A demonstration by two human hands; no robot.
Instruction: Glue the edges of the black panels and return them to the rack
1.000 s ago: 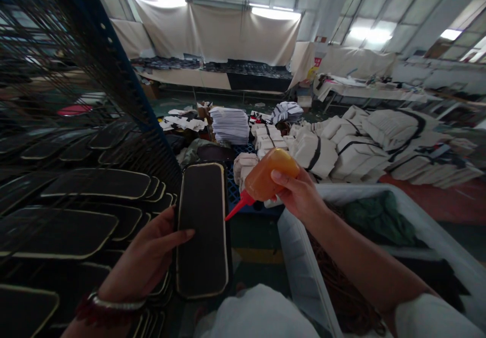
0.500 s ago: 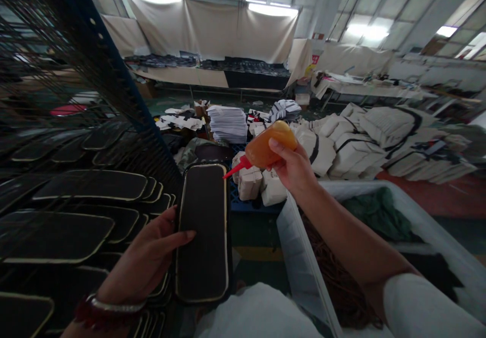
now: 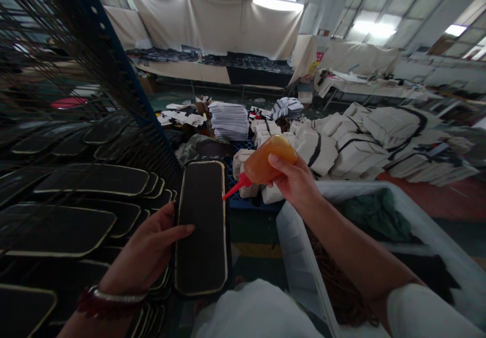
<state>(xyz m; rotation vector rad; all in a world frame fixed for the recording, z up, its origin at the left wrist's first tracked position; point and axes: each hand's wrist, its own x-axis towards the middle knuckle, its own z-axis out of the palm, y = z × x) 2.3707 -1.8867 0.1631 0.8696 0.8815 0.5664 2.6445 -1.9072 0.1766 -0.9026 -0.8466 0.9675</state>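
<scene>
My left hand (image 3: 155, 244) grips a black rounded panel (image 3: 201, 247) by its left edge, thumb on the face and fingers behind. A pale line, like glue, runs around the panel's border. In my right hand (image 3: 290, 171) is a glue bottle (image 3: 268, 161), a squeeze bottle of amber liquid with a red nozzle (image 3: 239, 184). The bottle tilts down to the left, and its tip meets the panel's right border in the upper half. Whether liquid is flowing out is too small to tell.
On my left, a rack with a blue post (image 3: 125, 75) carries several similar black panels (image 3: 56, 226). A white bin (image 3: 304, 257) with cords and green cloth stands at my right. Bundled off-white pieces (image 3: 353, 140) and a white stack (image 3: 230, 120) lie ahead.
The bottle's nozzle tip has moved down along the panel's right border, toward me. My left hand keeps the same hold on the panel.
</scene>
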